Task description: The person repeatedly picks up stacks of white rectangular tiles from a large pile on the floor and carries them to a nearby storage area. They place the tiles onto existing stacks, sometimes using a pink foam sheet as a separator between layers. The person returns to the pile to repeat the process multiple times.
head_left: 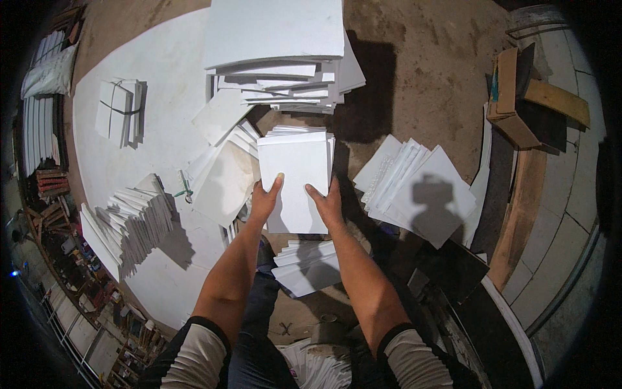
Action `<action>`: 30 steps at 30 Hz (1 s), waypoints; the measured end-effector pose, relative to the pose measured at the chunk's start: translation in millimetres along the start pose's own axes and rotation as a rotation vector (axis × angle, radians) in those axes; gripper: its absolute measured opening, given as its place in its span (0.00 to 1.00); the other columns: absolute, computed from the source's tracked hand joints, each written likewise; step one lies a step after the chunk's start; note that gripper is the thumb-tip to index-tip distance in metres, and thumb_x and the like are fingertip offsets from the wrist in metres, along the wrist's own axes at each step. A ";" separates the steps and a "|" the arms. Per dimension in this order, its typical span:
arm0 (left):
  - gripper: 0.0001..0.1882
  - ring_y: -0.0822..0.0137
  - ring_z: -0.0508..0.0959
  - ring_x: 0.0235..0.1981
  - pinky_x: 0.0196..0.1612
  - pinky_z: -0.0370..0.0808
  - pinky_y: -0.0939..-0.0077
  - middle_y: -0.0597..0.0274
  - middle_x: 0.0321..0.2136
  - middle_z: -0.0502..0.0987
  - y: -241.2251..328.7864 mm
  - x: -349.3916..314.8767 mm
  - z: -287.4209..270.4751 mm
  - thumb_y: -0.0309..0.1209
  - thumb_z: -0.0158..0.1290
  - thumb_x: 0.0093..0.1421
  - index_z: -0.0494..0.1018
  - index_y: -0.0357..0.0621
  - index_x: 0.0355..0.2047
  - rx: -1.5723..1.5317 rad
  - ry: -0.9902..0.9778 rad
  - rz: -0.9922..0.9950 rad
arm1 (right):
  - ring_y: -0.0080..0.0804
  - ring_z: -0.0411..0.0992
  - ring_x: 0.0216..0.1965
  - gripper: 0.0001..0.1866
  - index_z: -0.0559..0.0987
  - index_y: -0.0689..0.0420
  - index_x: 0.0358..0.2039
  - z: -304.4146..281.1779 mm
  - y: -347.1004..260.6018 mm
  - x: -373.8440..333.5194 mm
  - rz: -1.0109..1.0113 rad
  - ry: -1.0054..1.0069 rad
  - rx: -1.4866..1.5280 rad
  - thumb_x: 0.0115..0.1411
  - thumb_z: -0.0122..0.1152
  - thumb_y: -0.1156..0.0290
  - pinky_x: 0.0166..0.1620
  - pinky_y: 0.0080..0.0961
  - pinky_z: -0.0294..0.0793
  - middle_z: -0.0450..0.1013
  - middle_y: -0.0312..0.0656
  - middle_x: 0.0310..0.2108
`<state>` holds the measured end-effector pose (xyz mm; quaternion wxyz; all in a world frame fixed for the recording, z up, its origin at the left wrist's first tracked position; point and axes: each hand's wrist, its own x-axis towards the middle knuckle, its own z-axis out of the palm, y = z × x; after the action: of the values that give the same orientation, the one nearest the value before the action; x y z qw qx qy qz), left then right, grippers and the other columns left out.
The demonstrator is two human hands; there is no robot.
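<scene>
Both my hands grip a thick stack of white sheets (pixel 293 185) from its two sides, in the middle of the view. My left hand (pixel 265 196) has its thumb on the top sheet at the left edge; its other fingers are hidden behind. On the opposite edge my right hand (pixel 327 202) holds in the same way, thumb on top. Just below the stack, a fanned pile of white sheets (pixel 308 267) lies between my legs. Loose white sheets (pixel 227 178) overlap beside my left hand. Right of my right hand lies another spread pile of sheets (pixel 421 191).
A tall pile of large white boards (pixel 275 32) stands ahead. On a big white sheet (pixel 162 58) at left are a tied bundle (pixel 118 111), a leaning row of sheets (pixel 129 220) and green-handled scissors (pixel 185 186). An open cardboard box (pixel 508 97) sits at far right.
</scene>
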<state>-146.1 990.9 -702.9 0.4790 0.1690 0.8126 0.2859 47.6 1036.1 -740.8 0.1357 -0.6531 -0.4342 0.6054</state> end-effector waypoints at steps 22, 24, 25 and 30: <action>0.51 0.54 0.77 0.53 0.57 0.75 0.64 0.40 0.52 0.74 19.8 -22.5 -7.6 0.41 0.75 0.45 0.60 0.24 0.60 -0.279 -0.143 -0.037 | 0.56 0.62 0.64 0.56 0.57 0.66 0.65 -25.6 -48.8 -2.6 0.038 -0.143 0.057 0.44 0.81 0.58 0.64 0.48 0.63 0.59 0.62 0.63; 0.53 0.54 0.77 0.53 0.57 0.75 0.64 0.39 0.52 0.74 22.5 -28.5 -11.8 0.41 0.76 0.43 0.58 0.23 0.60 -0.282 -0.126 -0.020 | 0.55 0.60 0.65 0.57 0.55 0.65 0.66 -30.1 -59.7 -10.0 0.092 -0.196 0.189 0.44 0.81 0.58 0.65 0.49 0.62 0.55 0.62 0.66; 0.54 0.53 0.77 0.53 0.56 0.75 0.64 0.39 0.52 0.73 23.2 -31.4 -14.9 0.41 0.76 0.43 0.57 0.22 0.60 -0.273 -0.124 0.009 | 0.54 0.59 0.66 0.57 0.54 0.64 0.67 -31.5 -65.8 -14.8 0.119 -0.223 0.255 0.44 0.81 0.58 0.65 0.50 0.61 0.53 0.61 0.67; 0.54 0.53 0.75 0.55 0.58 0.73 0.63 0.40 0.54 0.72 48.8 -64.9 -34.8 0.39 0.76 0.44 0.55 0.24 0.61 -0.220 -0.133 0.017 | 0.51 0.54 0.70 0.60 0.44 0.58 0.73 -42.2 -94.7 -48.1 -0.034 -0.150 0.184 0.50 0.77 0.60 0.69 0.47 0.56 0.50 0.62 0.70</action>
<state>-145.1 982.8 -615.0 0.5449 0.1408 0.7413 0.3657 53.1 1071.1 -632.2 0.1725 -0.5832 -0.3970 0.6874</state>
